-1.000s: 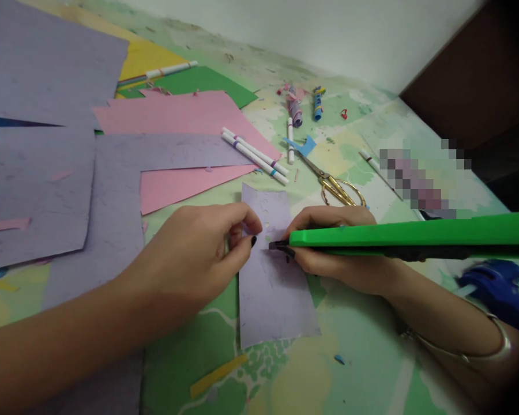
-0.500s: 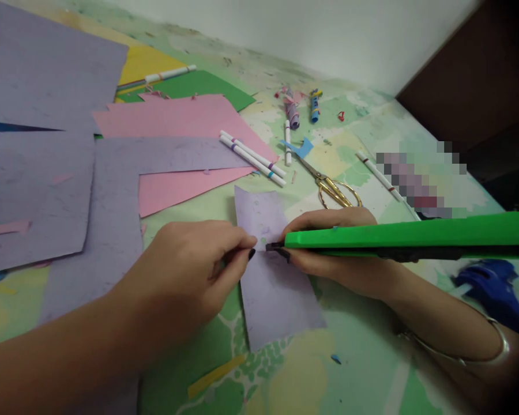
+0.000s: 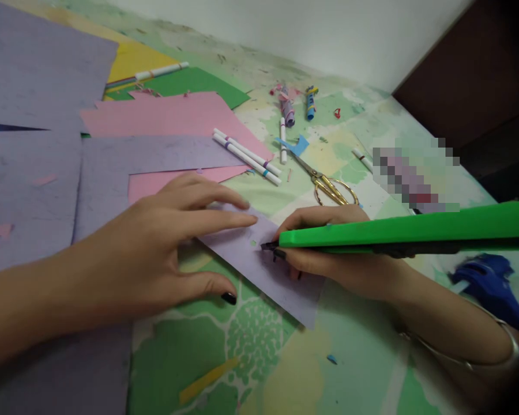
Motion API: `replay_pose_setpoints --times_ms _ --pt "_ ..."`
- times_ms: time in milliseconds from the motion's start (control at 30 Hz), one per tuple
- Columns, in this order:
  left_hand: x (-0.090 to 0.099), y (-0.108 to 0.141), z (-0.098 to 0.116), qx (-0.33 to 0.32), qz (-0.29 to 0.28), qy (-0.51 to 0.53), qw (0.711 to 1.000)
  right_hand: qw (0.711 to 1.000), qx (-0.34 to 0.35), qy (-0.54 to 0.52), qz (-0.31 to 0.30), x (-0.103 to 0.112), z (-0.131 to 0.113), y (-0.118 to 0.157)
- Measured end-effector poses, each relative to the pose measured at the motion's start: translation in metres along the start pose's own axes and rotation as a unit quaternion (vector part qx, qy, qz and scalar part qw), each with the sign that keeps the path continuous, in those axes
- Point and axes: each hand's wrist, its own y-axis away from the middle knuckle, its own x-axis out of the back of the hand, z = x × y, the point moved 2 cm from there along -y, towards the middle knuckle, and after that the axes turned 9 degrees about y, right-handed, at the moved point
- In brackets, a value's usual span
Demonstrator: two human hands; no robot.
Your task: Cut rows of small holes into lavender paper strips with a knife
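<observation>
A small strip of purple paper [image 3: 281, 288] lies slantwise on the patterned tablecloth, with a little hole [image 3: 253, 242] cut in it. My left hand [image 3: 168, 242] rests with fingers spread, its fingertips on the strip's upper left part and the thumb apart from the others. In my right hand [image 3: 320, 242] is a green utility knife [image 3: 398, 233], gripped close to its dark tip. That tip touches or hovers just over the paper beside the hole; I cannot tell which.
Gold-handled scissors [image 3: 328, 187] lie beyond my right hand. White markers [image 3: 248, 158] rest on pink and purple sheets [image 3: 177, 153]. Small paper rolls [image 3: 310, 104] stand further back. At the right is a blue glue gun [image 3: 486, 282]. A yellow paper scrap [image 3: 207, 380] lies near the front.
My left hand has gone from a pinch at the strip's edge to spread fingers. The purple strip has turned, its far end swinging left. The right hand still holds the knife.
</observation>
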Motion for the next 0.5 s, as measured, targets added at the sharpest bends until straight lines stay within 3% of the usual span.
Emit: replay_pose_setpoints --times_ms 133,300,500 --pt "-0.001 0.001 -0.016 -0.060 -0.107 0.010 0.992 1.000 -0.005 0.019 0.022 -0.002 -0.002 -0.002" --pt "-0.006 0.003 -0.017 -0.073 -0.119 -0.002 0.990 0.992 0.015 0.105 0.063 -0.001 -0.004 -0.004" --pt "-0.005 0.004 -0.013 -0.067 -0.121 -0.010 0.990 0.992 0.016 0.111 0.065 0.000 -0.004 -0.003"
